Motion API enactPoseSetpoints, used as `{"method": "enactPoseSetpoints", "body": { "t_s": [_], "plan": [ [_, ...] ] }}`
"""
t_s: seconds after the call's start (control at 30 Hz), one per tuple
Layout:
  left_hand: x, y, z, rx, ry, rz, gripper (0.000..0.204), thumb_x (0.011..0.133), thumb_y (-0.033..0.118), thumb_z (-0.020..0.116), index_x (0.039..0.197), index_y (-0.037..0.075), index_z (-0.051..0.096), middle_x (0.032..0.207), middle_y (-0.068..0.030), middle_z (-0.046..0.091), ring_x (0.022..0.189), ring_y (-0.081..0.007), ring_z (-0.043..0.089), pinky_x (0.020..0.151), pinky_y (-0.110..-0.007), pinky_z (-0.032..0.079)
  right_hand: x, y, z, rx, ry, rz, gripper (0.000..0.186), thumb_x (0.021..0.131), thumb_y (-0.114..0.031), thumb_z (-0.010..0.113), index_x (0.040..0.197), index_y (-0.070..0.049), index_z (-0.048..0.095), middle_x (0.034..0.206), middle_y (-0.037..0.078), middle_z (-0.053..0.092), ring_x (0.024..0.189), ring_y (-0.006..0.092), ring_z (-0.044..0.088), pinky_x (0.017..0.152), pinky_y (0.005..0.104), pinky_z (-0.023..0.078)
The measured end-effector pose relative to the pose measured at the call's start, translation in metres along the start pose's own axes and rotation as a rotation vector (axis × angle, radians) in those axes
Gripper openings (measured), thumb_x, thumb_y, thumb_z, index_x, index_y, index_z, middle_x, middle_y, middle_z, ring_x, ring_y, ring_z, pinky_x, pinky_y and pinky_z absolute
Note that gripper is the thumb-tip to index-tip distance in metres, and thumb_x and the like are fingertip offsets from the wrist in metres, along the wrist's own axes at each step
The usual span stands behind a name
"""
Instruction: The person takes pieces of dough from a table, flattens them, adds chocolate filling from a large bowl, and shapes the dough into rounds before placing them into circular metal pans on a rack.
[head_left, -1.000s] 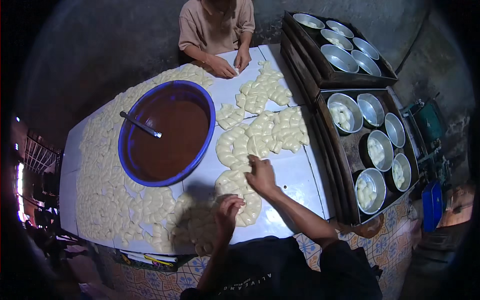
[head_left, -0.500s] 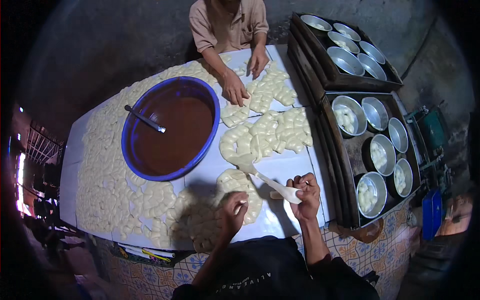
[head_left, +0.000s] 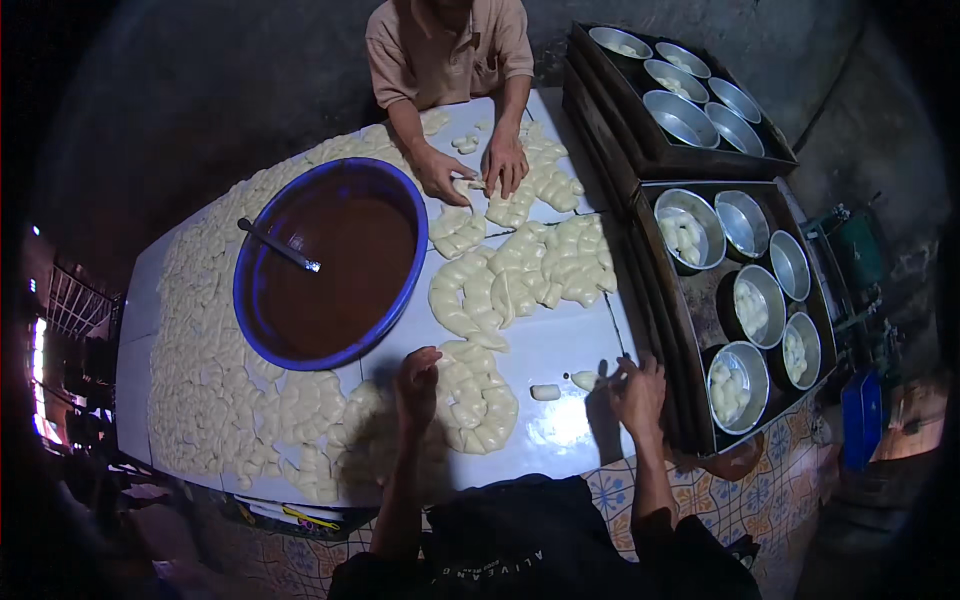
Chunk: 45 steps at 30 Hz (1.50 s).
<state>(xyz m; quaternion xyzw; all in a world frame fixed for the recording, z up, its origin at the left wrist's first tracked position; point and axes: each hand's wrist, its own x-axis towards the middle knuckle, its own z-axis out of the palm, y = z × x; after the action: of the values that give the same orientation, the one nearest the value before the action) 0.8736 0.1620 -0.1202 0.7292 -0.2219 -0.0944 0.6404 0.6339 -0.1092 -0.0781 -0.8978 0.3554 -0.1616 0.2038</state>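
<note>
My left hand [head_left: 416, 384] hovers over the near part of the dough, beside a curved piece of pale dough [head_left: 490, 400]. Its fingers are loosely bent and apart, with nothing seen in them. At the table's right side is my right hand [head_left: 638, 394], fingers apart, by a small lump of dough [head_left: 584, 380]; it does not visibly hold anything. Another small dough piece [head_left: 545, 392] lies to the left of that lump. Larger knotted dough sheets [head_left: 520, 275] spread across the white tiled table [head_left: 560, 335] beyond my hands.
A blue basin [head_left: 240, 300] of brown liquid, with a dark-handled utensil [head_left: 280, 246] in it, stands left of centre. Opposite me, a person's hands [head_left: 505, 160] press dough. Dark trays [head_left: 690, 410] at the right carry round metal pans [head_left: 745, 222], several holding dough pieces.
The dough strip stretched from my right hand is now down on the table. My right hand moved right, and my left rose farther away. The other person's hands shifted over the dough.
</note>
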Motion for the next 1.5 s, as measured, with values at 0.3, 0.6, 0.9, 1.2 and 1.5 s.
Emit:
{"method": "enactPoseSetpoints", "body": {
  "t_s": [0.3, 0.6, 0.9, 1.2, 1.5],
  "plan": [
    [0.036, 0.011, 0.029, 0.1, -0.304, 0.073, 0.068, 0.081, -0.009, 0.04, 0.146, 0.008, 0.025, 0.133, -0.0166, 0.052, 0.133, -0.0307, 0.04, 0.107, -0.04, 0.033, 0.056, -0.147, 0.132, 0.258, -0.169, -0.006, 0.042, 0.077, -0.03, 0.068, 0.106, -0.001, 0.059, 0.084, 0.02, 0.066, 0.076, 0.0373, 0.063, 0.071, 0.0483, 0.048],
    [0.047, -0.011, 0.032, 0.758, -0.407, 0.057, 0.076, 0.081, 0.001, 0.043, 0.149, 0.006, 0.008, 0.15, -0.0086, 0.033, 0.131, -0.0288, 0.041, 0.109, -0.062, 0.016, 0.047, -0.115, 0.049, 1.909, -0.146, 0.247, 0.034, 0.06, 0.005, 0.047, 0.091, -0.008, 0.042, 0.074, 0.005, 0.048, 0.068, 0.0179, 0.054, 0.064, 0.0274, 0.048],
    [0.047, 0.006, 0.034, 0.311, -0.09, 0.033, 0.039, 0.081, -0.001, 0.05, 0.119, 0.004, 0.057, 0.12, -0.0169, 0.06, 0.111, -0.0323, 0.056, 0.099, -0.041, 0.039, -0.008, -0.019, -0.024, -0.298, -0.681, -0.052, 0.058, 0.081, -0.032, 0.064, 0.133, -0.01, 0.049, 0.114, 0.021, 0.059, 0.101, 0.0377, 0.061, 0.087, 0.048, 0.049],
    [0.075, -0.005, 0.057, 0.702, -0.312, 0.327, 0.058, 0.085, -0.003, 0.046, 0.141, 0.002, 0.033, 0.136, -0.0196, 0.048, 0.13, -0.0329, 0.041, 0.107, -0.048, 0.028, 0.056, -0.107, 0.084, 0.695, -0.382, 0.016, 0.031, 0.084, -0.018, 0.06, 0.109, -0.001, 0.065, 0.093, 0.019, 0.069, 0.085, 0.0266, 0.069, 0.077, 0.0351, 0.051],
    [0.076, -0.009, 0.047, 0.836, -0.432, 0.098, 0.073, 0.08, 0.002, 0.051, 0.146, 0.001, 0.022, 0.154, -0.0172, 0.021, 0.14, -0.0274, 0.028, 0.113, -0.05, 0.017, 0.065, -0.149, 0.148, 1.109, -0.228, 0.214, 0.01, 0.069, 0.002, 0.065, 0.071, -0.003, 0.057, 0.067, -0.003, 0.056, 0.063, 0.0048, 0.05, 0.06, 0.0213, 0.042]
  ]
}}
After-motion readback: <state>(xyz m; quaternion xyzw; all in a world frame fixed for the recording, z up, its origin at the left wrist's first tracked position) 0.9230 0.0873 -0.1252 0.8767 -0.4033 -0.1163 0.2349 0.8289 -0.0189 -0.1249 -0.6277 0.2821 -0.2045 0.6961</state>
